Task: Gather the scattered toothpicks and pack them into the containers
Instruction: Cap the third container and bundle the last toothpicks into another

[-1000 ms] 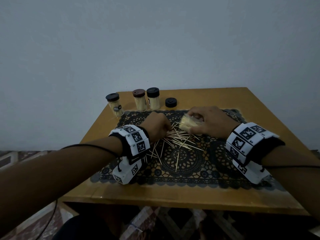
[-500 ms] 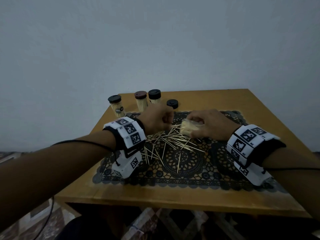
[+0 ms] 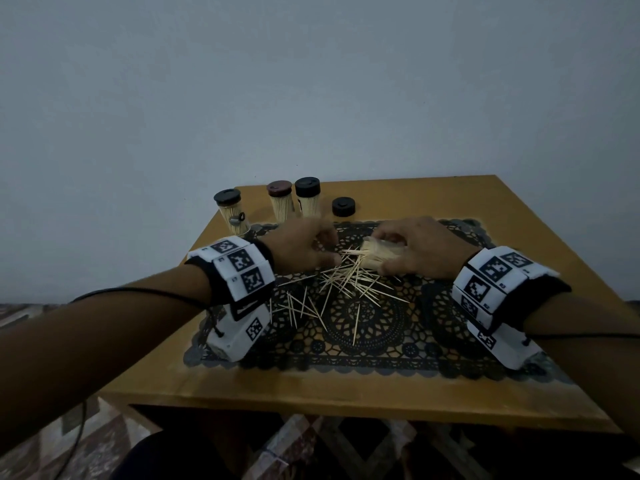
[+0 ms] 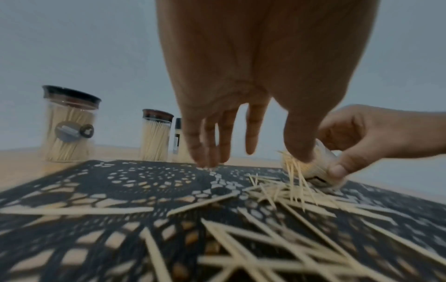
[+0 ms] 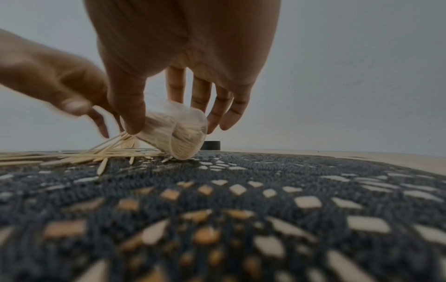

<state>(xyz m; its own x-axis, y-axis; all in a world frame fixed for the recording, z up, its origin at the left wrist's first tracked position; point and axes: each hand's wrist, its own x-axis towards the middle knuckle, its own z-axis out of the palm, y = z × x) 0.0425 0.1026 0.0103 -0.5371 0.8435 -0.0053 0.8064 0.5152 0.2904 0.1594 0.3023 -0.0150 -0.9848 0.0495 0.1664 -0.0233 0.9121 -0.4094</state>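
Observation:
Loose toothpicks (image 3: pixel 346 285) lie scattered across the middle of a black lace mat (image 3: pixel 381 341). My right hand (image 3: pixel 386 252) grips a clear container (image 5: pixel 185 141) tipped on its side on the mat, packed with toothpicks, its mouth facing left. A few toothpicks (image 5: pixel 108 145) stick out of that mouth down to the pile. My left hand (image 3: pixel 311 251) hovers just left of the mouth. Its fingers (image 4: pixel 210 152) hang straight with the tips near the mat and hold nothing. Its thumb (image 4: pixel 299 145) is in front of the container (image 4: pixel 321 167).
Three lidded containers full of toothpicks stand at the table's back left: one (image 3: pixel 232 216), one with a brown lid (image 3: pixel 281 204), one (image 3: pixel 307 200). A loose black lid (image 3: pixel 343 206) lies beside them. The wooden table (image 3: pixel 346 389) ends close in front of the mat.
My left hand rose from the toothpick pile, moved right to the container's mouth, and its fingers have since opened out. The right hand kept holding the tipped container.

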